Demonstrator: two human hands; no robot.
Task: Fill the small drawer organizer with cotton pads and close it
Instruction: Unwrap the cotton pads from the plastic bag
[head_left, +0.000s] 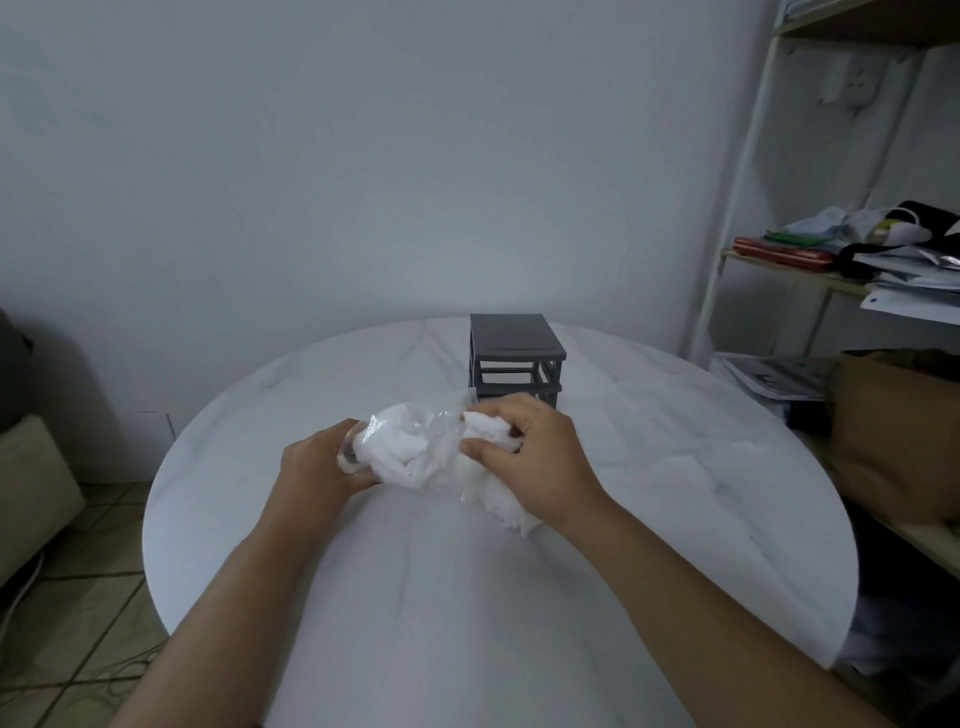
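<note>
Cotton pads (410, 457) sat in a clear bag (441, 415), held above the surface (675, 467) just before the dark drawer organizer (514, 358). Left hand (317, 467) gripped the bag's end; right hand (535, 457) pinched pads.

Single head-worn wide-angle view, facing forward and down; both hands near centre, table (649, 545) beneath them.

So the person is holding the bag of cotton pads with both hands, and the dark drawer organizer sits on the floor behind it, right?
Not quite. In the head view both hands, left and right, do hold the bag of cotton pads, but the dark drawer organizer sits on the round white table, not the floor.
</note>
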